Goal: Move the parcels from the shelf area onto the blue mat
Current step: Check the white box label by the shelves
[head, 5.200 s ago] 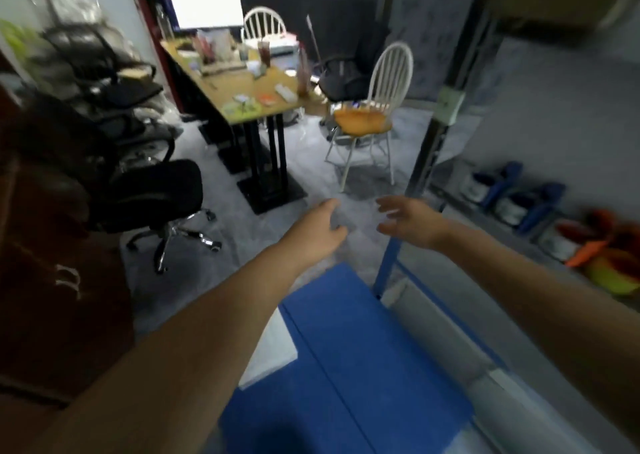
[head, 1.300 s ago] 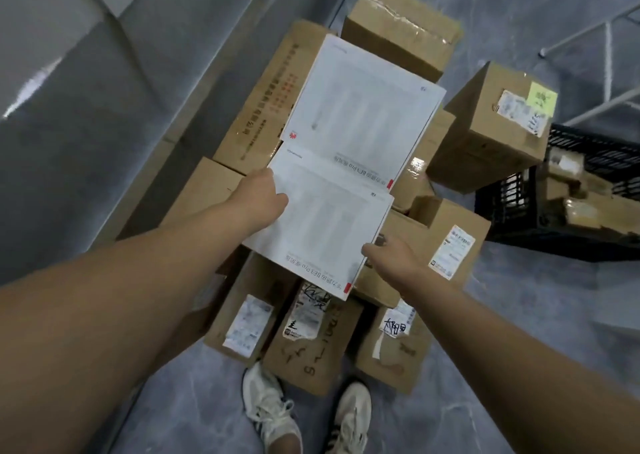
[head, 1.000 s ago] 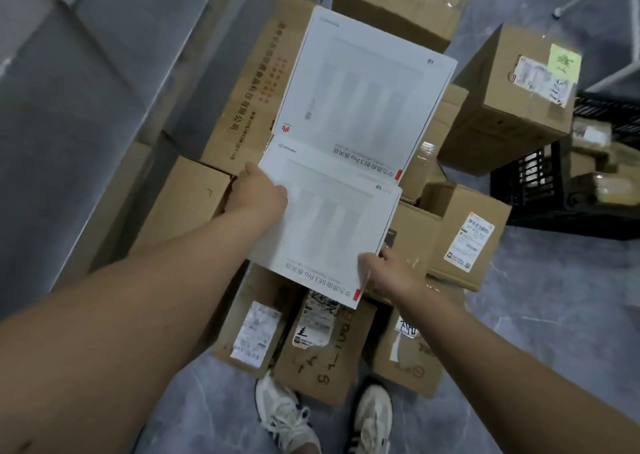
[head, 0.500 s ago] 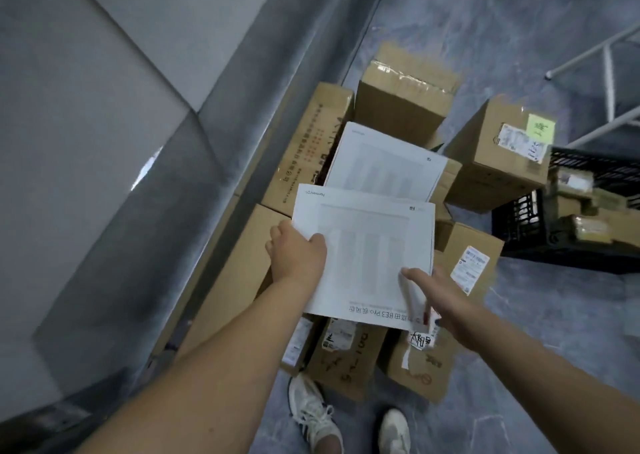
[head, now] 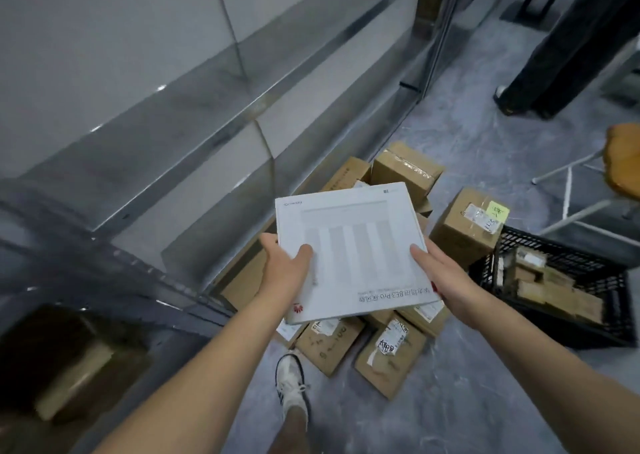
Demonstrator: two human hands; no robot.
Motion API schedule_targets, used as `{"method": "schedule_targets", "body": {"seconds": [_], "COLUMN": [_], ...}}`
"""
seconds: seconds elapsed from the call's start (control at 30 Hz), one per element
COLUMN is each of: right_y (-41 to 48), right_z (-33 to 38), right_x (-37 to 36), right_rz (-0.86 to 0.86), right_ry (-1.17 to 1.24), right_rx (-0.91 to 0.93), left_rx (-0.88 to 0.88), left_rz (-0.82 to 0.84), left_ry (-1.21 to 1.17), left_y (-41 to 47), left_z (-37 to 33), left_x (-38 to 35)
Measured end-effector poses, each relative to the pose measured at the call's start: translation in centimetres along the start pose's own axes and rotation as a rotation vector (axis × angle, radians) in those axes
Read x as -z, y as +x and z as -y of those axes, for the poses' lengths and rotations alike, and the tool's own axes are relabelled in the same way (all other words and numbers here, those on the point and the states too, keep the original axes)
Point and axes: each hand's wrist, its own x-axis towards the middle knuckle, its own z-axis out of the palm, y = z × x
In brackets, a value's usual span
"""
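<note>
A flat white box (head: 353,249) with grey stripes and printed text is lifted above the pile, held between both hands. My left hand (head: 284,270) grips its left edge with the thumb on top. My right hand (head: 440,273) holds its right edge, fingers under it. Below lie several brown cardboard parcels (head: 408,173) on the grey floor, some with shipping labels (head: 389,341). The blue mat is out of view.
A metal shelf frame with glass panels (head: 221,114) runs along the left. A black plastic crate (head: 561,280) of small parcels stands at the right. Another person's dark trouser legs (head: 561,48) are at the top right, beside a white chair with an orange cushion (head: 623,159). My shoe (head: 291,381) is below.
Both hands have lifted the top white box off the pile and toward me. The camera view has tilted up, showing more of the shelf and room.
</note>
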Motion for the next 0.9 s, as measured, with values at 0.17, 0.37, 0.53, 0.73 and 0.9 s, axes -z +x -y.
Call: {"method": "schedule_targets", "body": {"seconds": [0.17, 0.37, 0.53, 0.73, 0.9], "right_y": [-7.9, -16.0, -24.1, -32.4, -38.3], "right_z": [2.9, 10.4, 17.7, 22.4, 23.1], "right_x": [0.4, -0.5, -4.0, -11.6, -18.8], "right_rz": [0.065, 0.179, 0.398, 0.513, 0.525], "right_ry": [0.007, -0.125, -0.265, -0.691, -1.286], "right_rx": [0.141, 0.384, 0.605, 0.862, 1.101], "left_rx": [-0.026, 0.029, -0.019, -0.307, -0.545], "left_rz": [-0.146, -0.188, -0.225, -0.338, -0.314], "left_ry": [-0.236, -0.283, -0.121, 0.226, 0.27], "left_y": [-12.1, -21.1, -25.7, -31.9, -36.1], "left_z": [-0.3, -2.0, -3.9, -6.4, -9.5], "left_x": [3.1, 9.5, 18.0, 26.2, 32.4]}}
